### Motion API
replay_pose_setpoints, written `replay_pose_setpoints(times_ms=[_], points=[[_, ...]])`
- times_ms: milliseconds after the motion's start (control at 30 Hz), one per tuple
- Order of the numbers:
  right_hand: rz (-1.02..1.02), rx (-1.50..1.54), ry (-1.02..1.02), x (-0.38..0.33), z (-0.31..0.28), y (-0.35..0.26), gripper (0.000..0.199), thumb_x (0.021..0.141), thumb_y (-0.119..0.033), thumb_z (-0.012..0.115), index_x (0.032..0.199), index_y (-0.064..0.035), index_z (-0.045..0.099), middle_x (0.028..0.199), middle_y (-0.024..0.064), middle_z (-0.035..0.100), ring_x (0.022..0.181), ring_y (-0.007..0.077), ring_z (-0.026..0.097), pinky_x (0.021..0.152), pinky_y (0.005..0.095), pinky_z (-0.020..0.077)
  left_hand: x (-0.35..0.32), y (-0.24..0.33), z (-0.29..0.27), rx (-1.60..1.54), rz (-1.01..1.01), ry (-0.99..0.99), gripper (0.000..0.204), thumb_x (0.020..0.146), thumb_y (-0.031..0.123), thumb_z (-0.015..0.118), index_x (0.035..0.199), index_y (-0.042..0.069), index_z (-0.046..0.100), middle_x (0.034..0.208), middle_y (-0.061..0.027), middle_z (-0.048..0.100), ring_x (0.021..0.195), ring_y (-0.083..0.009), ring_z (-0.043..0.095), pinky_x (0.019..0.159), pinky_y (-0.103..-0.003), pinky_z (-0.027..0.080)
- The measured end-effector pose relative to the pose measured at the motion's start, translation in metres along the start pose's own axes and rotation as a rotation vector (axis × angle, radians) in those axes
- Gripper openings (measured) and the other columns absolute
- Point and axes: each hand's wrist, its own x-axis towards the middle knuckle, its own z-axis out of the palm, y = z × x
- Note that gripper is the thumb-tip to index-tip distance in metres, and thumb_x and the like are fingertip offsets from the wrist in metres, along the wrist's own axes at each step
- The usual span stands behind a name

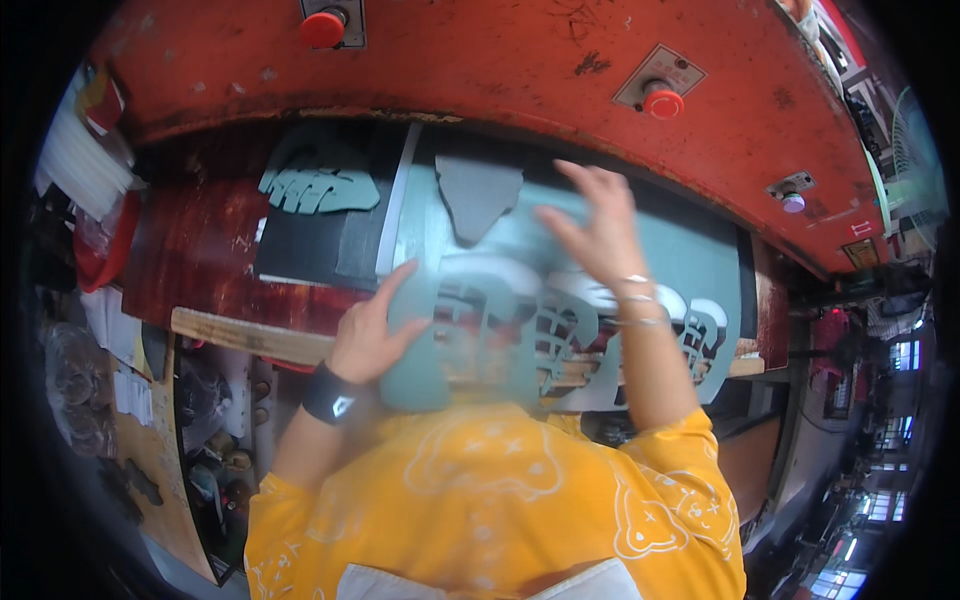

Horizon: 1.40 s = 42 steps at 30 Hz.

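Observation:
A pale green sheet lies across the work surface, its near part full of cut-outs and hanging over the front edge. At its left edge my left hand has its fingers apart, the fingertips and thumb near or touching the sheet. Over the middle of the sheet is my right hand, fingers spread and holding nothing; whether it touches the sheet I cannot tell. To the left of that hand, a grey tapered flat piece rests on the sheet, point toward me. Several pale green slotted cut pieces lie stacked further left.
A large red machine beam spans the far side, bearing red push buttons and a pale knob. Under the stacked pieces is a black board. A wooden rail runs along the front left edge. Clear plastic bags sit far left.

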Motion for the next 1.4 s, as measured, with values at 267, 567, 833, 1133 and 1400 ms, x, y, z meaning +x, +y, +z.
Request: replay_pose_setpoints(times_ms=[267, 567, 833, 1133, 1400], points=[[0.089, -0.089, -0.058, -0.043, 0.083, -0.094, 0.072, 0.063, -0.034, 0.074, 0.127, -0.0129, 0.051, 0.135, 0.0204, 0.038, 0.113, 0.0485, 0.038, 0.098, 0.0543, 0.0333, -0.081, 0.013, 0.007, 0.015, -0.13, -0.082, 0.07, 0.08, 0.028, 0.069, 0.141, 0.017, 0.036, 0.094, -0.0254, 0.063, 0.086, -0.0424, 0.061, 0.073, -0.045, 0.05], [0.185, 0.908, -0.042, -0.068, 0.018, -0.037, 0.068, 0.057, -0.024, 0.074, 0.122, -0.0093, 0.061, 0.139, 0.0202, 0.042, 0.13, 0.0325, 0.04, 0.107, 0.0412, 0.0306, -0.105, 0.015, 0.013, 0.013, -0.05, -0.074, 0.074, 0.079, 0.025, 0.069, 0.142, 0.013, 0.033, 0.097, -0.0214, 0.064, 0.082, -0.0409, 0.062, 0.07, -0.044, 0.051], [0.175, 0.22, 0.086, -0.094, 0.013, -0.008, 0.06, 0.059, -0.023, 0.074, 0.117, -0.0118, 0.064, 0.134, 0.0154, 0.048, 0.122, 0.0339, 0.045, 0.103, 0.0397, 0.0333, -0.104, 0.012, 0.016, -0.009, 0.009, -0.025, 0.075, 0.077, 0.024, 0.07, 0.142, 0.012, 0.034, 0.096, -0.021, 0.065, 0.079, -0.0404, 0.063, 0.067, -0.044, 0.051], [0.142, -0.119, 0.142, -0.094, 0.036, -0.016, 0.052, 0.058, -0.023, 0.074, 0.109, -0.0156, 0.066, 0.13, 0.0128, 0.048, 0.115, 0.0407, 0.041, 0.097, 0.0483, 0.0347, -0.099, 0.012, 0.015, 0.039, -0.04, -0.028, 0.077, 0.076, 0.026, 0.071, 0.142, 0.013, 0.035, 0.095, -0.0203, 0.065, 0.08, -0.0389, 0.064, 0.066, -0.043, 0.052], [0.229, 0.34, 0.077, -0.097, 0.009, 0.039, 0.057, 0.074, -0.026, 0.071, 0.127, -0.0126, 0.054, 0.14, 0.0172, 0.038, 0.134, 0.0386, 0.027, 0.109, 0.0491, 0.0243, -0.096, 0.009, 0.013, -0.093, 0.072, 0.139, 0.064, 0.07, 0.009, 0.073, 0.129, 0.005, 0.051, 0.091, -0.0218, 0.065, 0.071, -0.0343, 0.064, 0.063, -0.036, 0.051]])
